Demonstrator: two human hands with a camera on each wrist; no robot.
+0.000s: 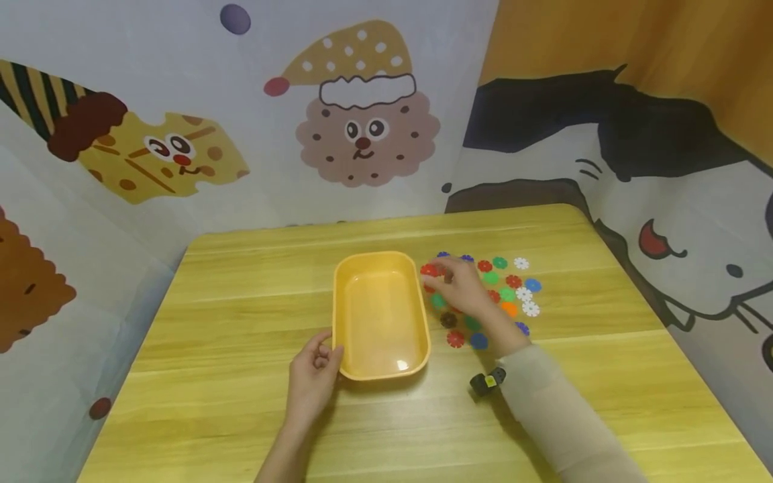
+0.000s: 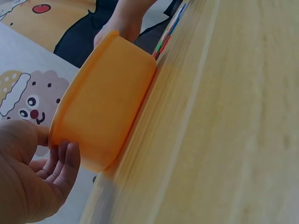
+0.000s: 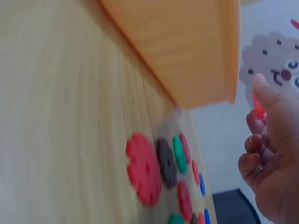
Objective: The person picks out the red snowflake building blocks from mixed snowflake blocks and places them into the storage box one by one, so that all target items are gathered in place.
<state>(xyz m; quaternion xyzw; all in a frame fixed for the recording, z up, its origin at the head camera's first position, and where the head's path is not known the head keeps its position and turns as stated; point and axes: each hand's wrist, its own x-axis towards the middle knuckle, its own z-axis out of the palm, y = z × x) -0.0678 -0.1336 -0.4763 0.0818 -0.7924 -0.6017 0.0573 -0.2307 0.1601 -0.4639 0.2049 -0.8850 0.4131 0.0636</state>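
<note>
An orange-yellow plastic tray [image 1: 382, 322] stands on the wooden table. At its near left corner my left hand [image 1: 314, 376] pinches the rim, thumb on one side and curled fingers on the outer wall, as the left wrist view shows. My right hand [image 1: 461, 285] is raised just right of the tray and pinches a red snowflake disc [image 1: 430, 270] between thumb and fingers. Under and around that hand lie several flat snowflake discs in red, green, blue, white, orange and brown, among them a brown disc [image 1: 448, 320] and a red disc [image 3: 144, 169].
A small black device with a yellow mark [image 1: 488, 382] sits by the right sleeve [image 1: 555, 402]. The wooden table [image 1: 229, 322] stretches out left of the tray. Behind it hangs a cloth wall [image 1: 272, 168] with cartoon prints.
</note>
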